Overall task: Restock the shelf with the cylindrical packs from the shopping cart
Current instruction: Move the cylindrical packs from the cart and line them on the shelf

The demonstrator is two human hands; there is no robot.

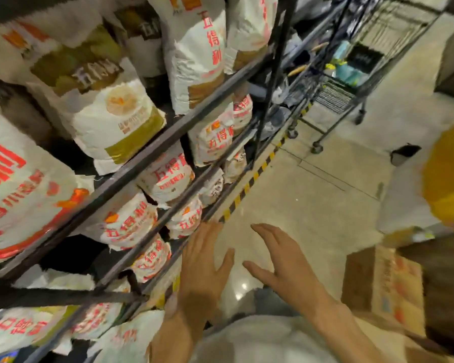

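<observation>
A dark metal shelf (pixel 152 158) fills the left side, stocked with white packs printed in red (pixel 168 176) on its lower levels and larger white flour bags (pixel 108 106) above. My left hand (pixel 202 268) is held out flat, fingers straight, next to the shelf's lower front rail, holding nothing. My right hand (pixel 281 260) is stretched out beside it over the floor, fingers straight and empty. A wire shopping cart (pixel 351 74) stands far off at the upper right, with teal and yellow items inside. I cannot make out cylindrical packs in it.
Yellow-black hazard tape (pixel 249 184) runs along the floor at the shelf's foot. A cardboard box (pixel 383 281) sits at the lower right, under a white surface (pixel 404 205). A blurred yellow object (pixel 448 174) is at the right edge. Pale tiled floor (pixel 299 192) lies between shelf and boxes.
</observation>
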